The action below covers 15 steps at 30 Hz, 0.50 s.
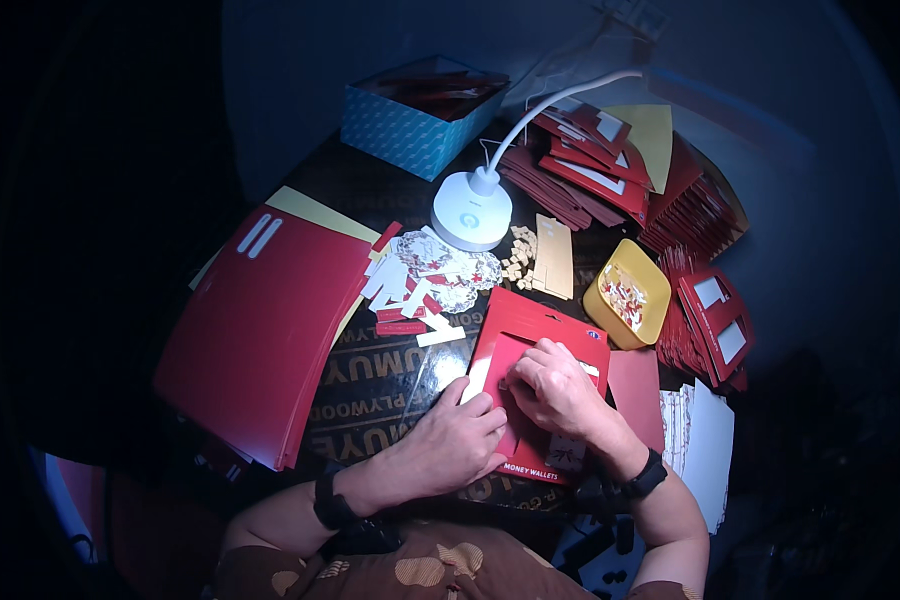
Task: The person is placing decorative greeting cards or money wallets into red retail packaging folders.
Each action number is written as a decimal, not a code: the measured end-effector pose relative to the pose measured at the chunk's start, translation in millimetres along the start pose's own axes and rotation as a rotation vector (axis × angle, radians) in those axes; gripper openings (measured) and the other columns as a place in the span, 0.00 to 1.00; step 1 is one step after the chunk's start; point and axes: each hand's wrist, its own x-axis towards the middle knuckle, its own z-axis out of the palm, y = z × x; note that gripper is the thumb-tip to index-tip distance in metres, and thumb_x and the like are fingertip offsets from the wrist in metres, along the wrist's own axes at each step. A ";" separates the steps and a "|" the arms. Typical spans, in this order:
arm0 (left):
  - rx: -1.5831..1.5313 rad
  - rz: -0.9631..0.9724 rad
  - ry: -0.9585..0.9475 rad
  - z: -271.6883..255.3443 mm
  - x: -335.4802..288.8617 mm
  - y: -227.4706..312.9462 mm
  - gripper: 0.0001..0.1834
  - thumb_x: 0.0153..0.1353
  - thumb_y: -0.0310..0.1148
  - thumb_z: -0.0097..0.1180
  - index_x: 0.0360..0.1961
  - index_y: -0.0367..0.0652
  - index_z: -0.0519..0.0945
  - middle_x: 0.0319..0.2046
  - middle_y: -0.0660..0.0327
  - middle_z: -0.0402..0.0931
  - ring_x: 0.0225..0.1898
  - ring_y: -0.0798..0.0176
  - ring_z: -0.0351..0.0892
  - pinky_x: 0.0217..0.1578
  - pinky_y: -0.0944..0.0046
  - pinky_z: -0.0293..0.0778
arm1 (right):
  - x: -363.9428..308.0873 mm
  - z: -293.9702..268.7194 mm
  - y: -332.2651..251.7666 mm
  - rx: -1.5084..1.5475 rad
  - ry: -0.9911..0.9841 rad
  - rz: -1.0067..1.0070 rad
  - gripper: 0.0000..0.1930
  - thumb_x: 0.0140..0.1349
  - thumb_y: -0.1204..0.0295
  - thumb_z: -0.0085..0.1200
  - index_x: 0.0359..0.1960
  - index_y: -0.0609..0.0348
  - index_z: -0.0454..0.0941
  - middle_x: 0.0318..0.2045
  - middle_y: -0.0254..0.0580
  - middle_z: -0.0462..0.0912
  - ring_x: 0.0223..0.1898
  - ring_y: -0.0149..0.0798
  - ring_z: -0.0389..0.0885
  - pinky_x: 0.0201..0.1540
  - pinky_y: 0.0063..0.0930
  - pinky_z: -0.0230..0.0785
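A red cardboard wallet pack [592, 345] with a cut-out window and a hang hole lies tilted on the dark plywood table in front of me. My left hand [458, 437] is closed on its left edge, thumb up along a pale strip there. Over the window, my right hand [558, 388] is bent into a pinch against the pack. Whatever its fingertips hold is hidden beneath the fingers. A small white patterned piece [567, 453] shows in the lower part of the pack, below my right wrist.
Left lies a stack of large red sheets [260, 340]. A white lamp [472, 212] stands at centre back, near loose paper strips [398, 285]. Right are a yellow tray [653, 335] of small pieces and red packet piles [710, 315]. A blue box [400, 132] stands behind.
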 end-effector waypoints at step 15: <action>-0.024 0.000 0.017 2.2 -2.1 -0.8 0.13 0.51 0.39 0.69 0.27 0.41 0.82 0.32 0.62 0.72 0.43 0.58 0.72 0.60 0.47 0.64 | 8.0 8.6 -16.7 -0.306 -0.009 -0.093 0.03 0.51 0.74 0.57 0.24 0.58 0.76 0.25 0.42 0.77 0.35 0.43 0.75 0.41 0.36 0.67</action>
